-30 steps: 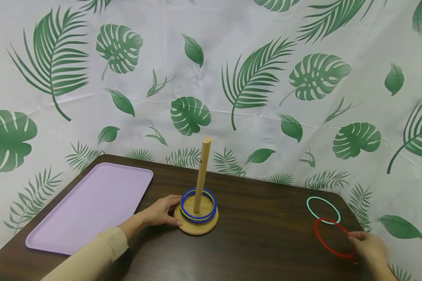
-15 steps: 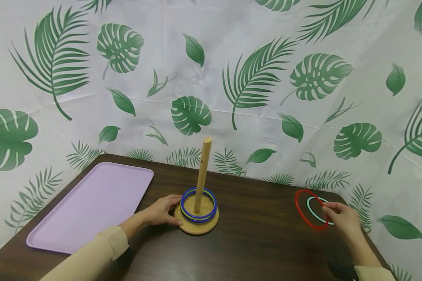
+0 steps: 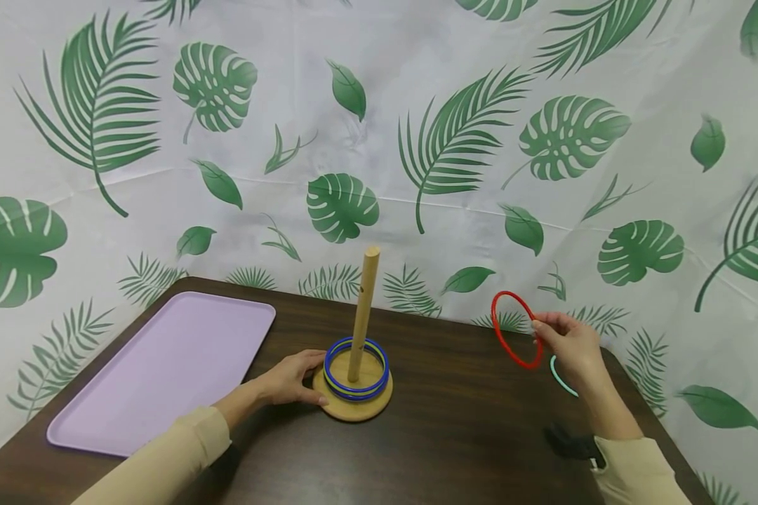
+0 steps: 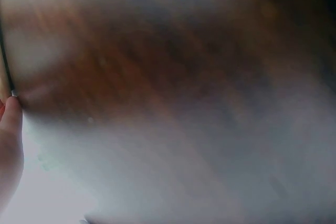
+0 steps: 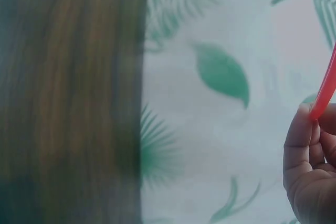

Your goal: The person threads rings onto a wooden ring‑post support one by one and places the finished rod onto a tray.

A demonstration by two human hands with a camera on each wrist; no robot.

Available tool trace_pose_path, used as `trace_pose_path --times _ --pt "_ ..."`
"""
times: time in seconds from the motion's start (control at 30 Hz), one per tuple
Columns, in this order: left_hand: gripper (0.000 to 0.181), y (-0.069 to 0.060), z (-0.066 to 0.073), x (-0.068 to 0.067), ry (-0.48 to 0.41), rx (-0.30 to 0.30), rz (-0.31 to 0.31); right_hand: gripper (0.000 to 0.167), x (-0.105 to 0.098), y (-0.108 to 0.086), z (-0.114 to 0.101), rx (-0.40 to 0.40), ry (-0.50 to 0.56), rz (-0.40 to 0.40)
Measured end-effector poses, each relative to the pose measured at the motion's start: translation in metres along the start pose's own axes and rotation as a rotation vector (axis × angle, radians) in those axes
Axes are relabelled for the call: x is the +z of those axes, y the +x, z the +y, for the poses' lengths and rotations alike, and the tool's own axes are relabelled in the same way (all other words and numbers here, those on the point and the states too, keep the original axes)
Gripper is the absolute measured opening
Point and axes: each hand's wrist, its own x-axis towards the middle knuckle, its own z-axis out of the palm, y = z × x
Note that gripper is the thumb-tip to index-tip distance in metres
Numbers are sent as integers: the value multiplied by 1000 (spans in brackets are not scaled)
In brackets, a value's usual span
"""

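Observation:
A wooden ring stand (image 3: 365, 301) with an upright peg and round base stands mid-table. Blue rings (image 3: 356, 398) and a yellow-green one lie stacked around the foot of the peg. My left hand (image 3: 290, 379) grips the base's left edge, thumb in front and fingers behind; in the left wrist view only a fingertip (image 4: 11, 124) shows at the left edge. Over the table's back right, my right hand (image 3: 571, 344) pinches a red ring (image 3: 529, 365) between thumb and fingers, holding it tilted in the air. The right wrist view shows this pinch on the red ring (image 5: 325, 90).
A mint-green ring (image 3: 561, 380) lies on the table at the right, partly hidden behind my right hand. At the left a lilac tray (image 3: 164, 372) rests on the dark wooden table (image 3: 442, 421). A leaf-patterned cloth (image 3: 455, 238) hangs behind the table.
My right hand has lifted the red ring from the table's right side, carrying it up and leftward past the mint-green ring. My left hand stays at the base.

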Motion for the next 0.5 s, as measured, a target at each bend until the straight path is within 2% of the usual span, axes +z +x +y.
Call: trace_pose_path --times 0.17,0.3,0.5 --pt "77 -1 2 -1 9 -7 -2 34 16 3 -18 -28 32 15" --pt "78 -1 3 -2 4 -4 -2 35 26 6 -31 -69 63 -12" --pt "78 -1 2 -1 1 -10 2 26 41 11 -53 -103 131 -52"
